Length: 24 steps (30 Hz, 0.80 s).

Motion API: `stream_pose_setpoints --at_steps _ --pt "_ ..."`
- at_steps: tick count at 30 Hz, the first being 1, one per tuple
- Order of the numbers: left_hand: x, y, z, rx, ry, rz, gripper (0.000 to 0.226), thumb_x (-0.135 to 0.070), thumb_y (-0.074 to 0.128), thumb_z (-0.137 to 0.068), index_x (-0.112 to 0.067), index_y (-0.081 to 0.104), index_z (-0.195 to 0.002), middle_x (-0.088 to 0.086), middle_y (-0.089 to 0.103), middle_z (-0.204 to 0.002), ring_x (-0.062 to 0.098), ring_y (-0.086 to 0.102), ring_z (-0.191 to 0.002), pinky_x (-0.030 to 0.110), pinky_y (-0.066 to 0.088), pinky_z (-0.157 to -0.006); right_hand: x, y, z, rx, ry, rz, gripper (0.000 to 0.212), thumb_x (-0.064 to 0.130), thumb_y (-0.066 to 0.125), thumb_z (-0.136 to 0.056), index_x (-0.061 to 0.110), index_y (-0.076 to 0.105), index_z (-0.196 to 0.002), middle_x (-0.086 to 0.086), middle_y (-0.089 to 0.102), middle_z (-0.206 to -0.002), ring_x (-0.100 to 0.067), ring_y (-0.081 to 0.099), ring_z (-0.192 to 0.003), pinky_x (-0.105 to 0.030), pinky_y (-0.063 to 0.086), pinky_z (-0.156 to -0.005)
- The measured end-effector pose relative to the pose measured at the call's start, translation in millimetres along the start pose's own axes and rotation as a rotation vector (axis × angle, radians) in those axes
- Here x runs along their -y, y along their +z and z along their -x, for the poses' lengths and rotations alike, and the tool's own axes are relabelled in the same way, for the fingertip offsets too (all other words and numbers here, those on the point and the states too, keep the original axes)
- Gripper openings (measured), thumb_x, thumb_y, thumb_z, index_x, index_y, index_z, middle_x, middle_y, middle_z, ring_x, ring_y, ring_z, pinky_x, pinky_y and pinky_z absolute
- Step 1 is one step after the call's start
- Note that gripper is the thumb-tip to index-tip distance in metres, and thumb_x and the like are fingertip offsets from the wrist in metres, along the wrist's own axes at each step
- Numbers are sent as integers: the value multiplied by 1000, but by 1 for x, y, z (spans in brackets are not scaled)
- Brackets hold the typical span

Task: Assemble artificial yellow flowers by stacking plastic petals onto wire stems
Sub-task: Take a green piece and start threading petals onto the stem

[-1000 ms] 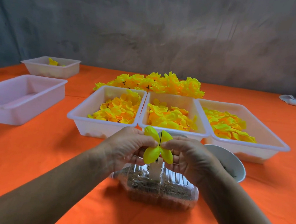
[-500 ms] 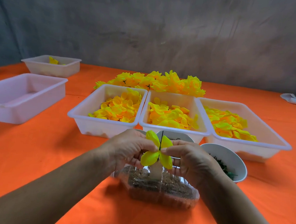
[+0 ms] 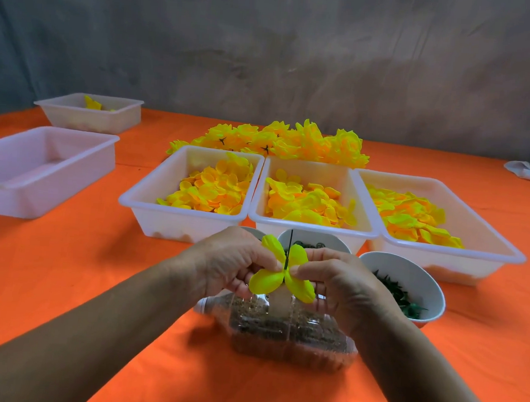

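Observation:
A yellow four-lobed petal piece [image 3: 267, 283] sits threaded on a thin dark wire stem [image 3: 289, 246] that pokes up through its middle. My left hand [image 3: 231, 264] pinches the petal piece from the left and my right hand [image 3: 336, 281] pinches it from the right, both at its centre. The stem stands over a clear plastic bottle [image 3: 289, 331] lying on its side, filled with brown grit, with a white post under the petals. Three white trays of loose yellow petals [image 3: 214, 191] [image 3: 307, 203] [image 3: 413, 217] stand just behind.
Finished yellow flowers [image 3: 280, 139] lie piled behind the trays. White bowls with dark green parts [image 3: 408, 292] [image 3: 311, 243] sit right of my hands. Two more white trays [image 3: 40, 166] [image 3: 91, 113] stand at the left on the orange tablecloth. A white object [image 3: 529, 170] lies far right.
The petal piece has slid a little lower on the wire, so more of the stem shows above it. Both hands have kept their pinch on it.

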<state>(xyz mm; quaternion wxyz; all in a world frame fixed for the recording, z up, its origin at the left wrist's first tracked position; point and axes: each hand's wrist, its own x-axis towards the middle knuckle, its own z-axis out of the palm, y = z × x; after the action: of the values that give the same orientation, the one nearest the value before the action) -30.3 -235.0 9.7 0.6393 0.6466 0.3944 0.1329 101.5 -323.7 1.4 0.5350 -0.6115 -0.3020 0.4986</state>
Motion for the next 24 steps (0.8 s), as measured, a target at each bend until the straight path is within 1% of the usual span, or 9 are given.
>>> stream_pose_setpoints --at_steps 7,11,13,14,16,18,20,22,24 --pt "-5 0 1 65 -76 30 16 -1 57 -87 -7 57 -73 2 58 -47 8 51 -35 15 41 -35 1 0 -1 -18 12 16 17 -6 64 -77 10 64 -84 -2 66 -57 -8 60 -45 -16 43 -40" --pt "-1 -2 3 71 -41 67 9 -3 60 -87 -8 61 -79 1 61 -51 6 52 -37 14 42 -37 2 0 2 -25 20 -31 18 -7 63 -78 10 60 -82 -2 64 -52 -9 58 -39 -15 42 -38" --pt "3 -2 6 18 28 74 6 -5 66 -84 -9 63 -82 1 62 -56 7 54 -41 16 45 -40 1 0 3 -35 20 -44 20 -7 63 -79 11 58 -85 -3 64 -56 -9 57 -40 -16 44 -38" --pt "5 -2 7 -36 73 59 10 -5 69 -81 -10 62 -85 0 62 -60 7 55 -46 17 46 -43 0 0 3 -41 18 -48 21 -7 63 -79 11 57 -88 -4 65 -60 -10 56 -40 -17 44 -39" --pt "9 -1 9 -170 190 -18 28 -6 76 -75 -14 60 -97 1 61 -78 8 58 -61 20 49 -51 0 1 4 -52 13 -48 23 -6 63 -80 12 55 -92 -7 65 -68 -10 56 -41 -18 45 -40" --pt "12 -2 11 -296 351 -129 44 -8 81 -68 -20 60 -106 -2 60 -91 5 56 -73 15 48 -62 0 1 5 -61 5 -36 24 -5 63 -80 14 54 -93 -8 64 -73 -9 55 -40 -18 45 -41" --pt "12 -3 16 -332 493 -230 41 -11 83 -65 -30 66 -96 -6 62 -94 -1 57 -78 10 45 -68 1 2 6 -70 0 -20 25 -4 64 -80 14 54 -95 -9 64 -75 -9 55 -41 -18 46 -41" --pt "14 -1 18 -305 568 -305 30 -14 84 -64 -32 70 -83 -9 66 -95 0 60 -88 15 45 -76 2 2 8 -78 -10 6 26 -3 64 -80 14 55 -97 -9 65 -77 -9 57 -44 -17 45 -40" --pt "15 2 16 -298 586 -343 21 -17 85 -64 -28 73 -77 -10 68 -95 2 61 -95 21 45 -81 3 3 9 -86 -31 35 27 -3 65 -79 14 57 -98 -7 64 -76 -8 59 -46 -16 43 -40"
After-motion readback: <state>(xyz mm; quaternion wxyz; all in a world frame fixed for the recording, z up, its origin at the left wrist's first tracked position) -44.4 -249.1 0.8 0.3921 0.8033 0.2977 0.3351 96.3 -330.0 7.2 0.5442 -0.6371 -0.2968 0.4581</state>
